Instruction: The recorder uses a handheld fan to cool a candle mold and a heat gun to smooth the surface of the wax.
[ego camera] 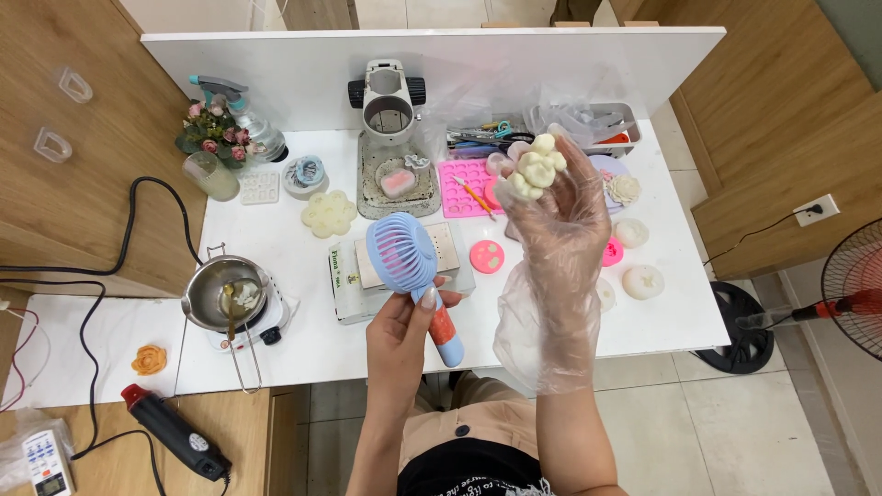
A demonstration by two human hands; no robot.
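1. The left hand (404,335), bare, has its fingers wrapped tight around the handle of a small blue fan (409,266); the fan head points up, above the white surface (303,344).
2. The right hand (556,207), in a clear plastic glove, pinches a cream flower-shaped wax piece (536,168) at its fingertips, raised above a pink mould (469,188); fan and piece are near, not touching.

Standing fan (856,292) cut off by the right edge.
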